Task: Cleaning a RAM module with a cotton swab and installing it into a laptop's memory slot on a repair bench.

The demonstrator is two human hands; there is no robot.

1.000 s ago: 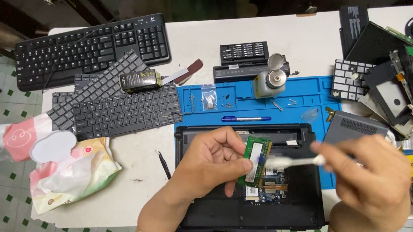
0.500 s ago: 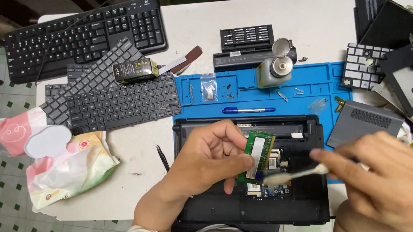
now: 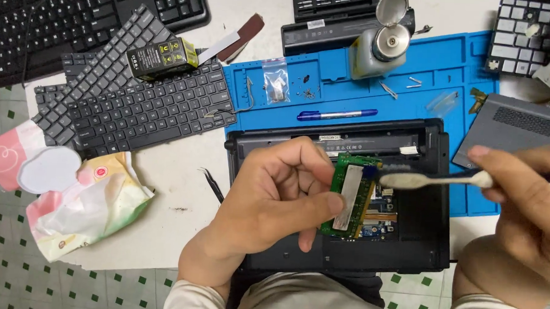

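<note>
Since half a second back, both hands sit closer and larger in the head view, and the brush head has come up from below the memory stick to its top right corner.

Head view: my left hand (image 3: 273, 204) is closed on the green memory stick (image 3: 350, 195), thumb on its left edge, fingers curled behind, holding it nearly upright over the open black laptop base (image 3: 426, 241). My right hand (image 3: 526, 196) is closed on a toothbrush (image 3: 434, 179), pinched near the handle end; bristle end touches the stick's upper right corner. Laptop base lies on the blue work mat (image 3: 452, 69), partly off its front edge, above my lap.

On the mat: blue pen (image 3: 335, 115) just behind the laptop, small clear bag (image 3: 277, 86), loose screws, metal pump bottle (image 3: 378, 48) with lid flipped open. Grey cover panel (image 3: 517, 131) at right. Left of the mat: two loose laptop keyboards (image 3: 147, 109), a small yellow-black box (image 3: 162, 57) on them, full black keyboard (image 3: 89, 16) behind. Black tweezers (image 3: 213, 186) on the white table beside my left wrist. Wet-wipe pack (image 3: 87, 205) at table's left corner.
</note>
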